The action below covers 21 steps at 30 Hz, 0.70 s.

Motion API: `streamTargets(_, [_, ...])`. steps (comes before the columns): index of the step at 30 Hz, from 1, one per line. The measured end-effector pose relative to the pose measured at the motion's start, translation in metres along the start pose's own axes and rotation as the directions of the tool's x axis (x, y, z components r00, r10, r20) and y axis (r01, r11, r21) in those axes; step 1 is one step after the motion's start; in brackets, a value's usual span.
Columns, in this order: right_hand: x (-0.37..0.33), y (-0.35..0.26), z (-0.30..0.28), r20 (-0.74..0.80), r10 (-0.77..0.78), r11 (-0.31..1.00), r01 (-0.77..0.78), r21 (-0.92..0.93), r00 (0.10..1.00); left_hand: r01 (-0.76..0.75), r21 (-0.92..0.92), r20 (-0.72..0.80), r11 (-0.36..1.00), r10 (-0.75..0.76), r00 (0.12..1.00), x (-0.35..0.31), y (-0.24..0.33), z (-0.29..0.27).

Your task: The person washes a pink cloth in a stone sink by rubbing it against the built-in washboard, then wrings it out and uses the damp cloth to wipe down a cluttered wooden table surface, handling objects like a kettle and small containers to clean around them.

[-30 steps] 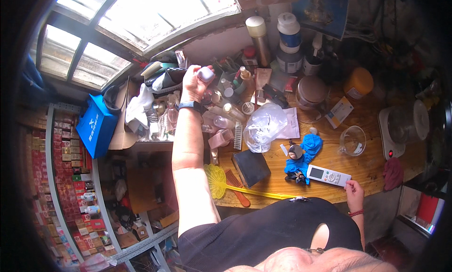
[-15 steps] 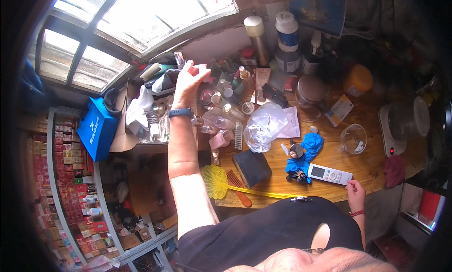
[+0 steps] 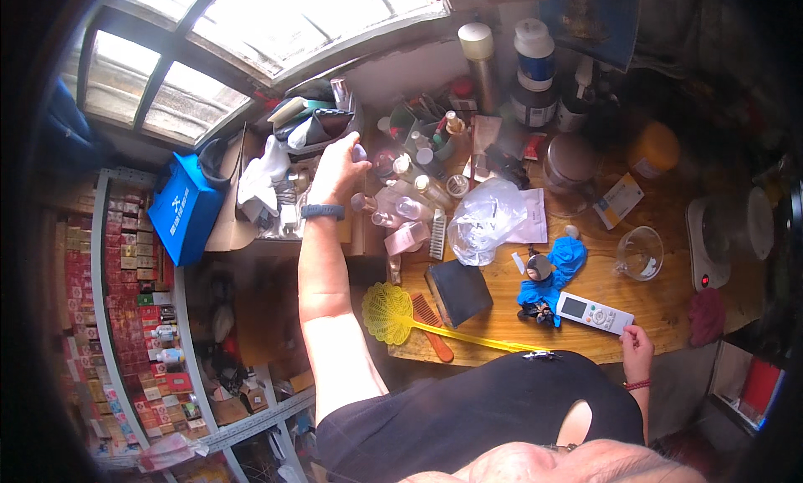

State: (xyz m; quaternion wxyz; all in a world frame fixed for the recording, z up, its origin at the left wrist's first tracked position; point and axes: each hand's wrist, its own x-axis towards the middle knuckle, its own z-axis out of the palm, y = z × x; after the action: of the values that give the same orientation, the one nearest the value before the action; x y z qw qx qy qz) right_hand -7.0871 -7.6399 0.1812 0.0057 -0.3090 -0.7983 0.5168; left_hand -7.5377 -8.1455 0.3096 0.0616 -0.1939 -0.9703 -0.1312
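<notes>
My left hand [image 3: 339,172] reaches over the crowded far-left part of the table. Its fingers are closed around a small pale object [image 3: 360,153], mostly hidden, whose kind I cannot make out. Several cosmetic bottles [image 3: 411,208] stand and lie just right of that hand. My right hand [image 3: 638,351] is at the table's near edge, fingers pinched on the end of a white remote control [image 3: 595,315]. Beside the remote is a crumpled blue cloth [image 3: 568,261] with a small round mirror-like disc [image 3: 539,267].
A yellow fly swatter [image 3: 388,314], a brown comb [image 3: 434,332] and a dark box [image 3: 458,292] lie near the front edge. A clear plastic bag [image 3: 483,224] sits mid-table. At right are a clear cup [image 3: 640,254] and a white scale [image 3: 708,240]. A blue bag [image 3: 186,209] stands at left.
My left hand has come down slightly toward me, its fingers closed on the small pale object. My right hand stays at the remote control. The whole view has shifted a little.
</notes>
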Motion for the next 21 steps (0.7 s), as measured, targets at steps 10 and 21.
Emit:
streamTargets(10, [0.001, -0.017, 0.001, 0.047, -0.014, 0.999, 0.016, -0.050, 0.999, -0.111, 0.047, 0.262, 0.993, 0.095, 0.960, 0.020, -0.001, 0.033])
streamTargets(21, [-0.006, -0.005, -0.021, -0.130, -0.076, 0.996, 0.070, -0.047, 0.989, -0.088, -0.100, 0.228, 0.991, 0.109, 0.968, 0.019, 0.011, 0.031])
